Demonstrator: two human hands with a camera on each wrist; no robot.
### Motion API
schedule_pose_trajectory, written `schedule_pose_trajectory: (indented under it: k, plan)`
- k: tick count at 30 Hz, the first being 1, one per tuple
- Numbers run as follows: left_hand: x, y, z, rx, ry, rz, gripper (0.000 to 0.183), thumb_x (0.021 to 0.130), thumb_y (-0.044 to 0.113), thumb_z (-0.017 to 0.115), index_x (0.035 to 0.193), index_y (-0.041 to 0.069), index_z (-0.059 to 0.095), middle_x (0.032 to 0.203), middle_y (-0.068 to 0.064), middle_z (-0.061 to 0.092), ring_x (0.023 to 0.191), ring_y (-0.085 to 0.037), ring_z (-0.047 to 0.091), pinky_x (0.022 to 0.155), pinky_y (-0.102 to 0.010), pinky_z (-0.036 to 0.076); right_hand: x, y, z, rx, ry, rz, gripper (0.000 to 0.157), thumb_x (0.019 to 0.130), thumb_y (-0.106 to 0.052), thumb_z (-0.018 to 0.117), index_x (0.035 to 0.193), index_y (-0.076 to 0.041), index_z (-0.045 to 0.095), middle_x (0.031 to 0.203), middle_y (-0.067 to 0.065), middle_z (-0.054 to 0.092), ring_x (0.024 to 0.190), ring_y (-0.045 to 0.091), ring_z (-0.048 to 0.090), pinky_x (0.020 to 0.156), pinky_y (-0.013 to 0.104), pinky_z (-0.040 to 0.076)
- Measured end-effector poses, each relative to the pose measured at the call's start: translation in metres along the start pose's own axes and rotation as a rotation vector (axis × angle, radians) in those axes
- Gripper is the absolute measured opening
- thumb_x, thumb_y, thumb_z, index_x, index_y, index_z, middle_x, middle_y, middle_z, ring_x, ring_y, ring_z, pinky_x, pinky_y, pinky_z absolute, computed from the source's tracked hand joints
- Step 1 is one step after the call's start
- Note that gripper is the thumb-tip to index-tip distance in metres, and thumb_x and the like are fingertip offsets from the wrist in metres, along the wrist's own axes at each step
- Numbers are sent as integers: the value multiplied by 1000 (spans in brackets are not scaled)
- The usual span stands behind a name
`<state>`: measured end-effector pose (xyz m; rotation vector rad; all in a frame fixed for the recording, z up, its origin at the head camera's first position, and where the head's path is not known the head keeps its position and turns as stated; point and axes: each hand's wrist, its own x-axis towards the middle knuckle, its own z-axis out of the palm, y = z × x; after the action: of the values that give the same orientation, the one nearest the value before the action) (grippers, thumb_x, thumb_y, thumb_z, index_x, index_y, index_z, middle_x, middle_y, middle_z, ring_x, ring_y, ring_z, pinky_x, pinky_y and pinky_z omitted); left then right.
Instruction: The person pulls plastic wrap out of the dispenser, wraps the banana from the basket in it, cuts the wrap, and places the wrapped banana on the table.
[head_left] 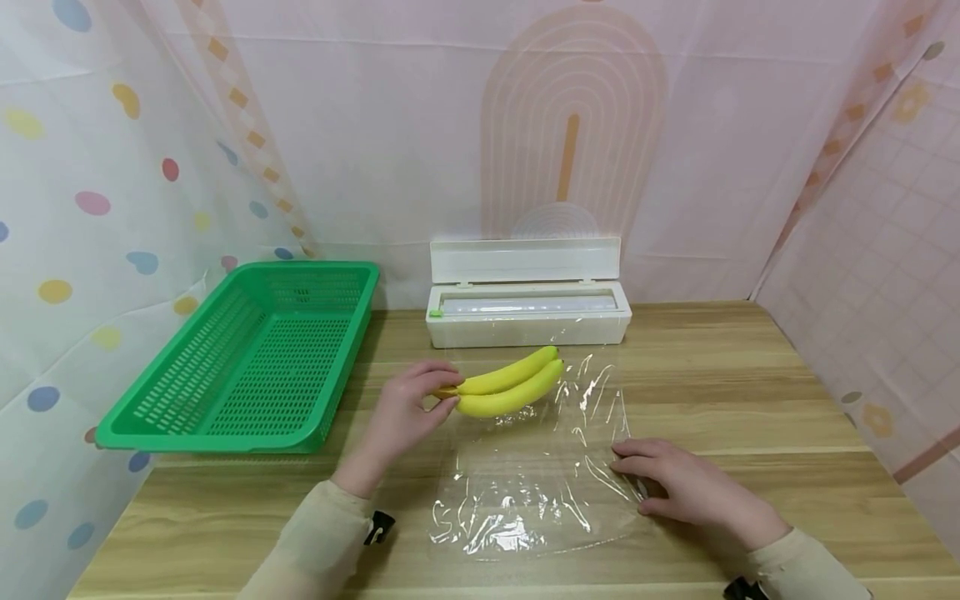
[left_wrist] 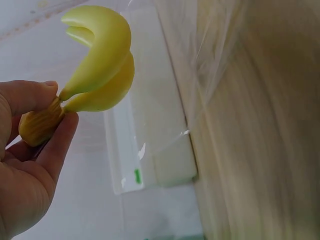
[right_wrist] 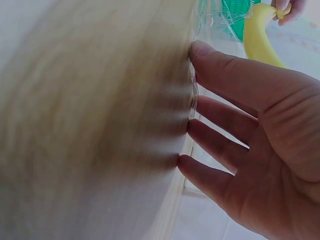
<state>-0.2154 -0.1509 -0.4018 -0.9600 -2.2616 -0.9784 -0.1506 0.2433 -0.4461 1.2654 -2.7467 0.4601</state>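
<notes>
Pinching the stem (left_wrist: 42, 122) of two yellow bananas (head_left: 510, 407), the left hand (head_left: 408, 408) sets its thumb against its fingers, with the fruit projecting beyond the grip. Clock positions are taken from the bananas in the head view, 12 o'clock being the far side of the tabletop (head_left: 712, 383). The left hand sits between 8 and 9 o'clock; the banana tips point between 2 and 3 o'clock. The fruit is held over the far part of a clear film (head_left: 525, 500); whether its underside touches the film cannot be told.

The right hand (head_left: 682, 483) is at 4 o'clock, its fingers extended and spread, the thumb apart from them. Its fingertips touch the film's 3 o'clock edge at the tabletop.

The film lies creased toward 6 o'clock and runs back to a white dispenser (head_left: 528, 335) at 12 o'clock. The hinged lid (head_left: 525, 260) stands raised, a film roll (head_left: 528, 305) shows inside, and a small green part (head_left: 436, 314) sits at the 9 o'clock end. A green perforated basket (head_left: 202, 443) stands at 9 o'clock.

Markings in view are graphic: the dispenser front is plain white; the backdrop carries a printed arch (head_left: 573, 125) at 12 o'clock and coloured spots toward 10 o'clock.
</notes>
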Motion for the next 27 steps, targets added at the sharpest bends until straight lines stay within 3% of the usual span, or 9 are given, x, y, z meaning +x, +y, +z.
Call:
schedule_pose_trajectory:
  k: [4,12,27]
  plan:
    - [1,1,9,-25,-38,17,29,72,-12,81,99,-3,73,105,-15,69,94,-29,67,77,-24,57,0,0,0,3,0,-2,53,75,-18,84,124,-7,67,134,14,58,118,36,56,95,52,48]
    - [4,7,18,-4,-133,31,29,72,-8,82,99,-1,74,107,-14,69,99,-28,65,85,-32,57,0,0,-1,5,-3,4,53,75,-18,84,124,-7,67,133,14,59,118,36,56,95,53,48]
    - [8,11,31,12,-221,62,31,75,-5,81,105,-1,72,110,-13,69,105,-27,64,95,-37,52,0,0,0,-3,-2,3,53,74,-18,84,124,-7,67,133,15,59,117,36,57,94,53,49]
